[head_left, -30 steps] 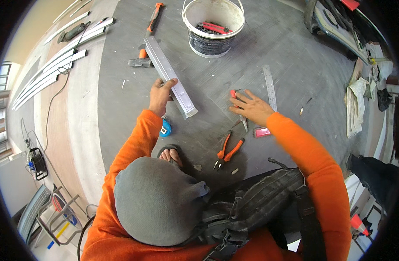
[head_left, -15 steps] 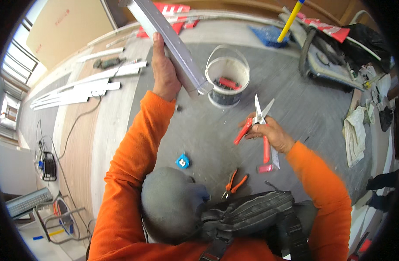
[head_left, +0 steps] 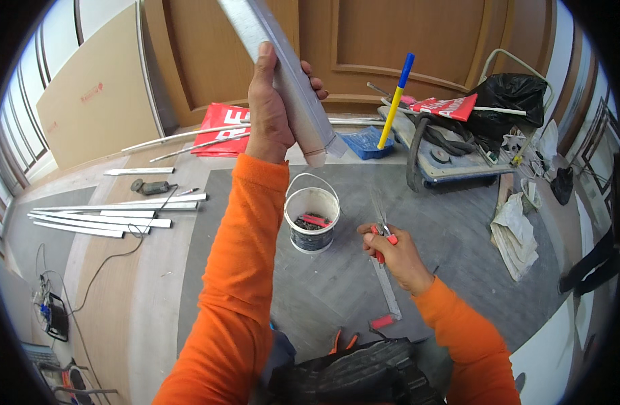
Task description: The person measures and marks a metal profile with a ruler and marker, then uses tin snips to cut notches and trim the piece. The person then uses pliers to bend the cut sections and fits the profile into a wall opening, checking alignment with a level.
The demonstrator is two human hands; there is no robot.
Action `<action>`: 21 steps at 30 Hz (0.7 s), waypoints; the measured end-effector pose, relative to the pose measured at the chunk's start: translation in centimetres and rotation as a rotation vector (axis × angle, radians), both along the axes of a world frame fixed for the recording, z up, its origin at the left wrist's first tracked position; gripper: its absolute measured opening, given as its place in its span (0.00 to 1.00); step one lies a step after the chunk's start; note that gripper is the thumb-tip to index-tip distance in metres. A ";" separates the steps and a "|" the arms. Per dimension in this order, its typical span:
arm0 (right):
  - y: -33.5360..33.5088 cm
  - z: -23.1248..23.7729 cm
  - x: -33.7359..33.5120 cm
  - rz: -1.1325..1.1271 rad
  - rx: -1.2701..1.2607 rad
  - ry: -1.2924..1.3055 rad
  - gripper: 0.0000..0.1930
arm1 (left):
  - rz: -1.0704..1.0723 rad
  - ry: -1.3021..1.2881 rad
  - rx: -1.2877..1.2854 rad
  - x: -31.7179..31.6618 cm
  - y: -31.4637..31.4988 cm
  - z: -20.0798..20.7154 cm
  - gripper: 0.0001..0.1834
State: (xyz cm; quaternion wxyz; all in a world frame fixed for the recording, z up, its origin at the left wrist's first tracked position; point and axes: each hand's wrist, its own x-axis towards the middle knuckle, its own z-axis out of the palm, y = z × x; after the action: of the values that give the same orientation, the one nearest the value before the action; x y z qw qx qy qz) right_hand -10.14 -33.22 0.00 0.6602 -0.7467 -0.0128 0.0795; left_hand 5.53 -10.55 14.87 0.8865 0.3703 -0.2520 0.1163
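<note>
My left hand [head_left: 273,104] is raised and wrapped round a long galvanized metal profile [head_left: 303,101], which slants from the upper left down to the right; its upper end runs out of view. Lower and to the right, my right hand [head_left: 394,256] grips red-handled snips [head_left: 383,237], blades pointing up and blurred by motion. Below that hand a try square [head_left: 385,290] with a red stock lies on the grey floor. Orange-handled pliers [head_left: 342,341] lie close to my body, partly hidden by a black bag [head_left: 350,374]. Between my arms stands a white bucket [head_left: 311,219] holding small dark pieces and something red.
More metal profiles [head_left: 100,214] and an angle grinder [head_left: 153,187] lie at the left, with a cable reel [head_left: 53,317] nearer. A blue dustpan [head_left: 367,143] and a loaded platform trolley [head_left: 458,165] stand far right. A large board [head_left: 100,94] leans at far left.
The view has tilted up, showing more of the back wall. The snips, spread wide before, now point upward with their blades closer together. My left hand still holds the profile.
</note>
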 end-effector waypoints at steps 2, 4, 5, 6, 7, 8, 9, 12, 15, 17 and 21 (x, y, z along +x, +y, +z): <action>-0.2 1.2 -1.4 0.053 -0.132 -0.117 0.14 | 0.012 0.036 0.043 -0.3 -0.7 -0.5 0.33; 0.4 2.3 -1.9 0.071 -0.337 -0.177 0.14 | 0.034 0.054 0.071 -0.4 -1.6 -0.9 0.33; 0.4 2.4 -2.0 0.051 -0.324 -0.193 0.14 | 0.022 0.058 0.063 -0.4 -2.2 -1.0 0.33; 0.6 2.2 -2.0 0.032 -0.311 -0.209 0.15 | 0.011 0.061 0.056 -0.4 -2.7 -1.2 0.33; 0.6 2.0 -1.9 0.014 -0.297 -0.226 0.16 | 0.002 0.065 0.050 -0.5 -3.2 -1.4 0.33; 0.3 1.8 -1.7 0.003 -0.238 -0.196 0.16 | -0.002 0.065 0.061 -0.6 -3.9 -1.5 0.34; -0.1 1.6 -1.4 -0.007 -0.179 -0.168 0.16 | -0.004 0.066 0.072 -0.7 -4.6 -1.8 0.34; -0.4 1.9 -1.1 -0.018 -0.098 -0.138 0.16 | -0.002 0.081 0.076 -1.0 -6.2 -2.2 0.34; -0.4 2.3 -0.6 -0.016 -0.053 -0.135 0.15 | 0.013 0.068 0.094 -1.4 -7.5 -2.6 0.33; -0.5 2.4 -0.2 -0.027 -0.020 -0.146 0.14 | 0.020 0.060 0.113 -1.7 -8.3 -3.0 0.33; -0.7 2.5 0.3 -0.064 0.050 -0.152 0.13 | 0.023 0.064 0.131 -2.3 -9.8 -3.6 0.31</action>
State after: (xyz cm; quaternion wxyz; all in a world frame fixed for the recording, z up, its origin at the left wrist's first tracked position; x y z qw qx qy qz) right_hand -9.79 -33.89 2.46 0.6781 -0.7339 -0.0407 0.0011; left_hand 3.21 -20.36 11.23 0.8667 0.4338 -0.2262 0.0977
